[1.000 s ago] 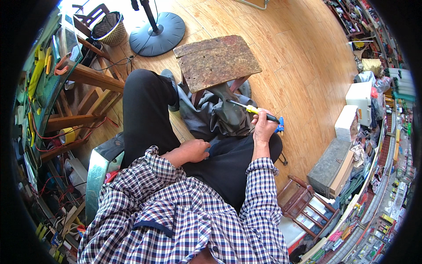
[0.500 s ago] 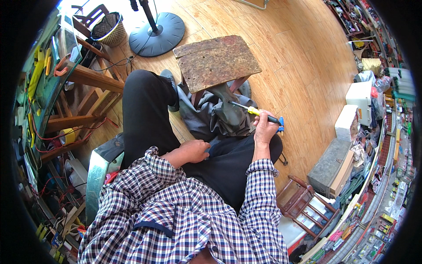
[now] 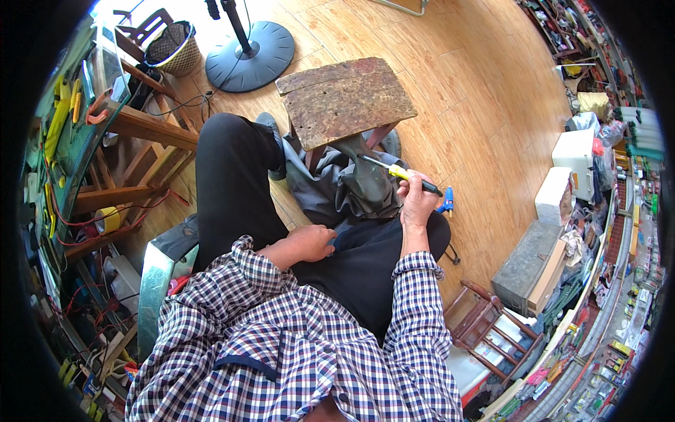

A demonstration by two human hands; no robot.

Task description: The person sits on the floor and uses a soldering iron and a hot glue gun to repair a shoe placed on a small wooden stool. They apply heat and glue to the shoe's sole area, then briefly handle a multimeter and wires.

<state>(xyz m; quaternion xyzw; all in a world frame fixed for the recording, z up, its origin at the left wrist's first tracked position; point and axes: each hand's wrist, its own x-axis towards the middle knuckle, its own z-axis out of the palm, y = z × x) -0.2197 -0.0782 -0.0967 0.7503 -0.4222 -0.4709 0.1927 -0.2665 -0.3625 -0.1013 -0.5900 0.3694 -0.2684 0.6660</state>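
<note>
In my right hand (image 3: 420, 199) is a screwdriver-like tool (image 3: 398, 171) with a yellow and black handle and a thin metal shaft. Its tip points left, over crumpled dark grey waterproof-looking cloth (image 3: 351, 184). The cloth lies between my legs and runs under a worn wooden stool (image 3: 344, 98). My left hand (image 3: 313, 243) rests on my lap with its fingers curled; a bluish-grey bit shows by the fingertips, but what they hold, if anything, is hidden. Beyond my right hand, on the floor, lies a blue tool (image 3: 447, 201) that resembles a glue gun.
A round black stand base (image 3: 251, 56) and a wicker basket (image 3: 177, 49) stand at the far left. Wooden framing (image 3: 151, 126) and a glass-topped counter fill the left side. At right are a grey box (image 3: 529, 264), a small wooden chair (image 3: 485, 323) and crowded shelves.
My right hand has shifted slightly left and nearer me, and the tool's tip has moved a little left and away. My left hand has stayed put.
</note>
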